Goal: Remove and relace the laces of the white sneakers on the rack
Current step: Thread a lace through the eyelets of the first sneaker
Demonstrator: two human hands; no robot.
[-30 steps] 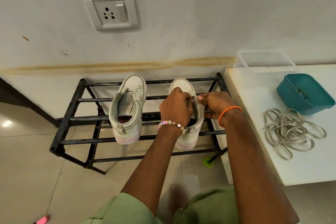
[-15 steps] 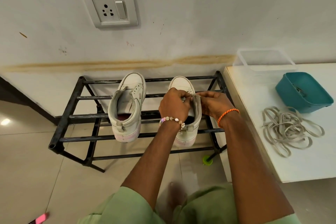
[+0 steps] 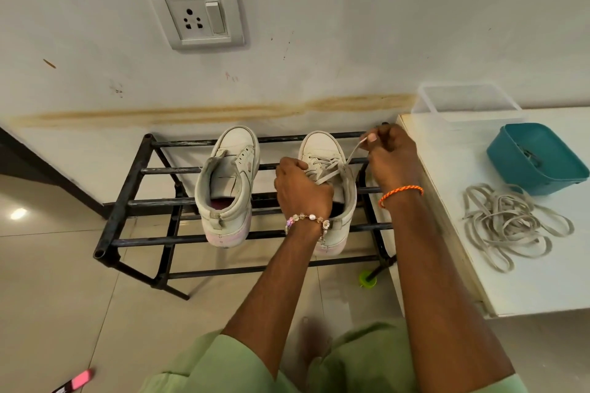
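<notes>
Two white sneakers stand on the black metal rack (image 3: 127, 201), toes to the wall. The left sneaker (image 3: 228, 188) has no lace and gapes open. The right sneaker (image 3: 325, 166) is laced across its upper. My left hand (image 3: 300, 188) grips that shoe at the tongue and left side, covering part of the lacing. My right hand (image 3: 391, 156) is up and to the right of the shoe, pinching a lace end (image 3: 352, 153) that runs taut from the eyelets to my fingers.
A white table (image 3: 498, 281) stands right of the rack with a pile of loose laces (image 3: 510, 226), a teal tub (image 3: 539, 159) and a clear box (image 3: 466, 102). A wall socket (image 3: 196, 16) is above. A green cap (image 3: 367, 279) lies on the tiled floor.
My right hand has drawn away from the shoe, up and to the right, pulling a lace end out taut. My left hand stays gripping the right sneaker.
</notes>
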